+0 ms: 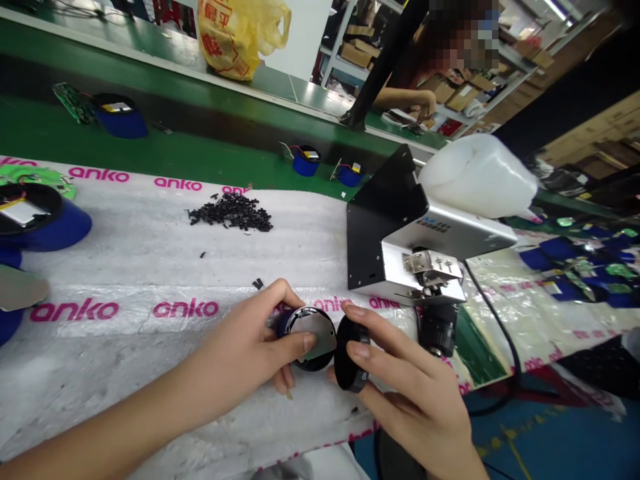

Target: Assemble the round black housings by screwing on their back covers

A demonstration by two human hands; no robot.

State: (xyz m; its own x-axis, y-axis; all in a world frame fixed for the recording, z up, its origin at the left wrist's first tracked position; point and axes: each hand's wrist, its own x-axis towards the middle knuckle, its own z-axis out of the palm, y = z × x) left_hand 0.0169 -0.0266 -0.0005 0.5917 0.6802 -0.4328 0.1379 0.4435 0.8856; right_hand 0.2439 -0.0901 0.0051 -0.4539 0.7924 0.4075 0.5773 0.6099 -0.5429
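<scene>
My left hand (265,347) is wrapped round a dark blue round housing (323,340), its thumb lying on the grey disc inside the open end. The housing's mouth faces up and toward me. Just to its right, my right hand (405,380) grips a black round cap (353,353) by its rim, tilted on edge. Cap and housing are very close; whether they touch I cannot tell. Beyond my hands lies a heap of small black pieces (233,212) on the white wrapped sheet (125,267), with a few loose bits nearer my left hand.
A black and silver machine (425,233) stands at the right, a translucent white bottle (477,175) on top. Blue housings with wires (123,120) stand on the green belt (190,150) and at the left (65,223). A person's hand (425,103) shows beyond.
</scene>
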